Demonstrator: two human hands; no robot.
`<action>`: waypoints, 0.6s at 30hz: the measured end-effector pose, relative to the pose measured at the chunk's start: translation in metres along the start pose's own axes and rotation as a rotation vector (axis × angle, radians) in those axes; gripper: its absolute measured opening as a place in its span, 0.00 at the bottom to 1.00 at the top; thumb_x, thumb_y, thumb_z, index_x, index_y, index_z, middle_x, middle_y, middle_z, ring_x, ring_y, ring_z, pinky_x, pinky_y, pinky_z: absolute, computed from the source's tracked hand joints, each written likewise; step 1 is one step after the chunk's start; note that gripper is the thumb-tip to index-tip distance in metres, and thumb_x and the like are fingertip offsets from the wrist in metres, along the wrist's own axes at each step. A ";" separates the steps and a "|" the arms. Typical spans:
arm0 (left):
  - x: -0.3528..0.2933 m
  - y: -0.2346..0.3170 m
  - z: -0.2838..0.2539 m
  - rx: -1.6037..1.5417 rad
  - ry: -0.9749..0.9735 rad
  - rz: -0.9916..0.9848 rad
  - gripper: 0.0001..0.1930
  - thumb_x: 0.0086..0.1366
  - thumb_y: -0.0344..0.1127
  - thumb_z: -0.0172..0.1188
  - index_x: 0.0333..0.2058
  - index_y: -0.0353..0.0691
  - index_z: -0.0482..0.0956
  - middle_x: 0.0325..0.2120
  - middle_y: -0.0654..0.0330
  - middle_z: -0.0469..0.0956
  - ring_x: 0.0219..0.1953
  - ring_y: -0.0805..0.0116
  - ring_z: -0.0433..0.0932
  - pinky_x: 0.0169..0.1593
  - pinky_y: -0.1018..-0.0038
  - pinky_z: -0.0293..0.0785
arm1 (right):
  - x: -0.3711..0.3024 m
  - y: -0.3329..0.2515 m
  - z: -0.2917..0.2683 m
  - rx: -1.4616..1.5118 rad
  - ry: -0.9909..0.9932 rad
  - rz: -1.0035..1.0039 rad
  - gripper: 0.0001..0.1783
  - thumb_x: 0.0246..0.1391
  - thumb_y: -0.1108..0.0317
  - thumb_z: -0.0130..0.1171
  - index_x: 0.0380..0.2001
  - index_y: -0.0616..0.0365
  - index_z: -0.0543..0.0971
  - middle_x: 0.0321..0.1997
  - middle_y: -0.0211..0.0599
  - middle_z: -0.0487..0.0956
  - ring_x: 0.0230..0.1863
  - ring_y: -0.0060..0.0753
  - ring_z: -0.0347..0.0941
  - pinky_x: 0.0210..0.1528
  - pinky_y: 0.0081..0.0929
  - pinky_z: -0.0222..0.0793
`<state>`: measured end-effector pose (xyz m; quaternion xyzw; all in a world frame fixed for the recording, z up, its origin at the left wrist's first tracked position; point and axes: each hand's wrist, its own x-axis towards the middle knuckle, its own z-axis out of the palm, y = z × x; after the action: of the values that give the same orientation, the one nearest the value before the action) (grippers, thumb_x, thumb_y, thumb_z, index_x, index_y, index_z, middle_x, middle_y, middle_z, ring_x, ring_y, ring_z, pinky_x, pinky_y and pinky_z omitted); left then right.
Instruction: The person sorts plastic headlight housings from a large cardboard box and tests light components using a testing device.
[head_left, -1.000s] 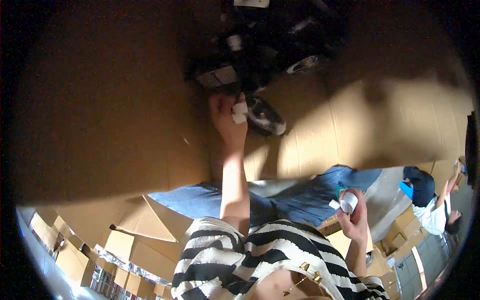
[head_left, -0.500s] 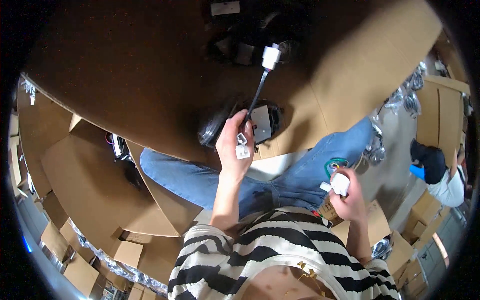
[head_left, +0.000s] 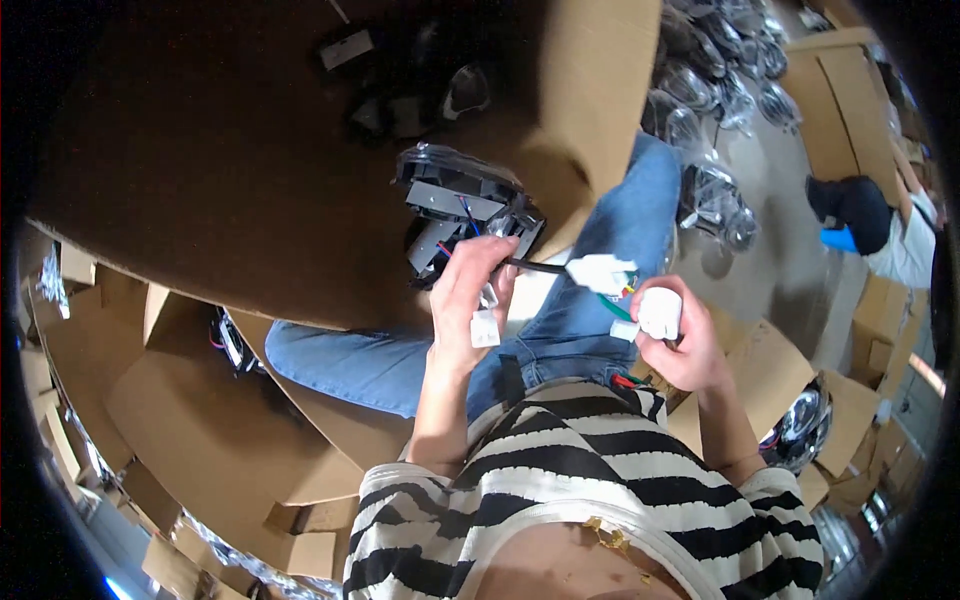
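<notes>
Left of and below the big cardboard box (head_left: 220, 180), an open brown carton (head_left: 190, 400) stands beside the person's denim-clad leg (head_left: 340, 362). At the near edge of the big box sits a black plastic assembly (head_left: 470, 170) with grey panels and thin coloured wires; whether it rests on cardboard cannot be told. Just below it, still by the box's near edge, the left hand (head_left: 468, 295) is closed on a black cable (head_left: 538, 266), with small white pieces (head_left: 485, 328) against its palm side. The cable runs rightward, away from the box, to a blurred white connector (head_left: 600, 272). Further right of the box, the right hand (head_left: 695, 350) grips a white roll (head_left: 661, 313); the two hands are apart, with the connector between. On the floor right of the box lie clear-bagged dark parts (head_left: 715, 195), and beyond them is a co-worker's white sleeve (head_left: 915, 245).
</notes>
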<state>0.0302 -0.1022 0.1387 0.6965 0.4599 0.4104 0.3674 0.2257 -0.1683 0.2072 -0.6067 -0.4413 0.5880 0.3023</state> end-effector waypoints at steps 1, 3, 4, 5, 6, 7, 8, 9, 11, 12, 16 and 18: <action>-0.001 0.005 0.003 -0.037 -0.024 0.021 0.09 0.48 0.24 0.49 0.31 0.34 0.70 0.25 0.55 0.71 0.26 0.67 0.69 0.29 0.79 0.65 | -0.002 -0.002 -0.003 0.017 0.013 0.004 0.18 0.35 0.78 0.47 0.36 0.60 0.62 0.29 0.28 0.64 0.32 0.16 0.60 0.34 0.13 0.57; -0.002 0.013 0.010 -0.106 -0.079 0.112 0.10 0.50 0.26 0.47 0.33 0.31 0.69 0.23 0.54 0.72 0.25 0.66 0.70 0.31 0.78 0.66 | -0.008 -0.004 -0.008 0.055 0.070 -0.014 0.17 0.33 0.80 0.46 0.33 0.60 0.63 0.28 0.29 0.65 0.31 0.17 0.60 0.33 0.15 0.57; -0.003 0.017 0.011 -0.117 -0.096 0.121 0.10 0.50 0.26 0.47 0.33 0.31 0.69 0.23 0.54 0.72 0.25 0.66 0.70 0.31 0.78 0.66 | -0.009 -0.005 -0.010 0.087 0.110 -0.017 0.17 0.30 0.82 0.44 0.30 0.61 0.63 0.27 0.31 0.65 0.30 0.19 0.61 0.32 0.16 0.57; -0.004 0.021 0.012 -0.123 -0.131 0.085 0.10 0.50 0.26 0.47 0.33 0.31 0.69 0.23 0.54 0.72 0.25 0.66 0.71 0.31 0.78 0.66 | -0.011 -0.005 -0.010 0.109 0.139 -0.086 0.16 0.30 0.82 0.44 0.30 0.61 0.63 0.27 0.32 0.65 0.30 0.21 0.61 0.33 0.17 0.57; -0.006 0.023 0.014 -0.125 -0.160 0.055 0.10 0.51 0.26 0.46 0.34 0.31 0.69 0.23 0.54 0.71 0.26 0.66 0.71 0.32 0.78 0.66 | -0.011 -0.005 -0.013 0.113 0.163 -0.078 0.16 0.30 0.82 0.44 0.30 0.61 0.63 0.27 0.32 0.65 0.30 0.21 0.61 0.33 0.17 0.57; -0.008 0.026 0.014 -0.150 -0.187 0.023 0.11 0.50 0.26 0.45 0.33 0.31 0.69 0.23 0.54 0.71 0.25 0.66 0.71 0.32 0.78 0.66 | -0.011 -0.005 -0.016 0.130 0.120 -0.124 0.17 0.31 0.81 0.46 0.32 0.61 0.64 0.28 0.31 0.66 0.31 0.20 0.61 0.34 0.17 0.58; -0.010 0.028 0.015 -0.161 -0.206 0.024 0.11 0.50 0.26 0.45 0.33 0.31 0.69 0.23 0.54 0.71 0.25 0.66 0.71 0.32 0.78 0.66 | -0.012 -0.006 -0.018 0.148 0.074 -0.166 0.18 0.33 0.80 0.47 0.34 0.60 0.64 0.29 0.29 0.66 0.32 0.19 0.62 0.35 0.16 0.58; -0.012 0.029 0.015 -0.136 -0.230 0.036 0.11 0.50 0.26 0.45 0.33 0.31 0.69 0.23 0.53 0.71 0.25 0.66 0.71 0.31 0.78 0.66 | -0.014 -0.007 -0.019 0.160 0.075 -0.169 0.17 0.33 0.80 0.47 0.33 0.60 0.64 0.29 0.29 0.66 0.33 0.18 0.62 0.35 0.16 0.58; -0.014 0.029 0.017 -0.124 -0.226 0.033 0.10 0.47 0.24 0.46 0.31 0.31 0.70 0.24 0.53 0.71 0.25 0.66 0.71 0.31 0.78 0.67 | -0.016 -0.007 -0.019 0.231 0.075 -0.133 0.17 0.33 0.80 0.47 0.33 0.60 0.64 0.29 0.29 0.66 0.33 0.18 0.62 0.36 0.16 0.58; -0.016 0.029 0.019 -0.123 -0.258 0.034 0.10 0.47 0.24 0.46 0.31 0.31 0.70 0.24 0.53 0.71 0.25 0.66 0.71 0.31 0.78 0.67 | -0.017 -0.007 -0.017 0.301 0.064 -0.120 0.17 0.33 0.80 0.47 0.33 0.60 0.64 0.29 0.29 0.66 0.33 0.18 0.62 0.36 0.16 0.58; -0.021 0.028 0.025 -0.057 -0.192 0.144 0.10 0.44 0.21 0.48 0.29 0.31 0.70 0.24 0.53 0.72 0.26 0.65 0.72 0.30 0.78 0.67 | -0.018 -0.005 -0.008 0.447 0.048 -0.030 0.18 0.34 0.80 0.47 0.35 0.59 0.63 0.29 0.27 0.66 0.33 0.17 0.62 0.36 0.16 0.58; -0.023 0.029 0.026 -0.060 -0.172 0.073 0.08 0.44 0.22 0.49 0.28 0.31 0.71 0.24 0.53 0.72 0.25 0.65 0.72 0.30 0.78 0.67 | -0.017 -0.001 -0.005 0.474 0.029 -0.064 0.18 0.35 0.80 0.47 0.35 0.59 0.63 0.29 0.27 0.66 0.33 0.16 0.62 0.35 0.15 0.58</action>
<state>0.0576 -0.1365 0.1485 0.7342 0.3885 0.3756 0.4110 0.2314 -0.1825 0.2168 -0.5128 -0.3058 0.6565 0.4610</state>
